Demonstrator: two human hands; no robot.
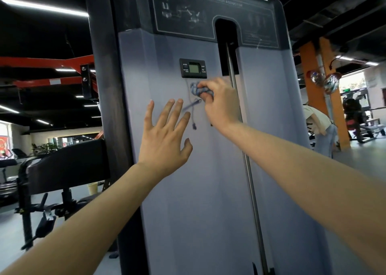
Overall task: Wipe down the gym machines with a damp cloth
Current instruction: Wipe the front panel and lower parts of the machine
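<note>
Two bare forearms are seen reaching in from the lower corners — no sleeves, cuffs or gloves are worn on any part that shows. Nothing is worn at either wrist: no watch, band or bracelet. The left hand [165, 137] and the right hand [219, 102] are bare as well, and no rings are seen on the fingers — the nails are cut short and left unpainted.

right hand [219, 103] grips a bunched blue cloth [199, 91] against the grey machine panel [188, 191], just below the small display [193, 68]. left hand [165, 137] is spread flat, fingers splayed, on the panel just left of the cloth. a dark strand dangles from the cloth.
</note>
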